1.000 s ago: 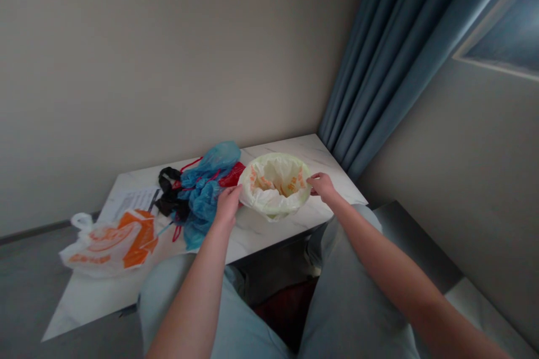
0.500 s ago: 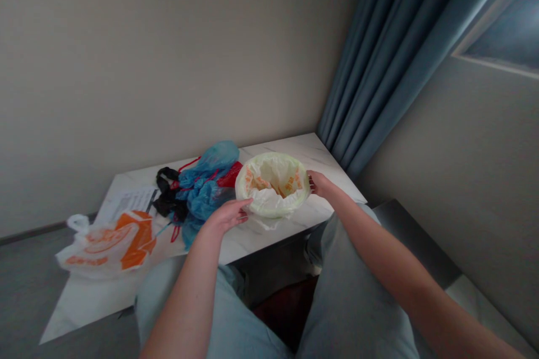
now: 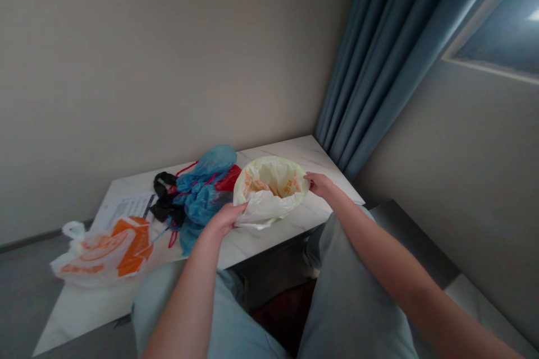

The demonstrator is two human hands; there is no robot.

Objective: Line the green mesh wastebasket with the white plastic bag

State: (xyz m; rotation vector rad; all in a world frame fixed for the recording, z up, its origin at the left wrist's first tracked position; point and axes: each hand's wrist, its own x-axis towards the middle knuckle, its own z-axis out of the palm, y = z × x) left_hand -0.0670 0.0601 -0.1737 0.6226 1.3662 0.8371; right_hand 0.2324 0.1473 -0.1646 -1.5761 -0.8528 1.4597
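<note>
A white plastic bag with orange print (image 3: 267,205) lines a round, pale green-rimmed container (image 3: 269,159) on the table. Its edge is folded outward over the rim, and the front part hangs down loosely. My left hand (image 3: 229,216) is closed on the bag's edge at the near left. At the right side of the rim, my right hand (image 3: 318,183) pinches the bag's edge between thumb and fingers. Most of the container's wall is hidden under the bag.
Left of the container lie crumpled blue bags (image 3: 206,196), a red bag (image 3: 228,179) and black bags (image 3: 168,205). Farther left are a printed sheet (image 3: 122,207) and another white-and-orange bag (image 3: 105,252). The marble-patterned table (image 3: 295,147) meets the wall and a blue curtain (image 3: 362,73).
My left hand has closed on the bag's edge and pulled it outward and down at the front left. My right fingers have closed on the bag at the right rim.
</note>
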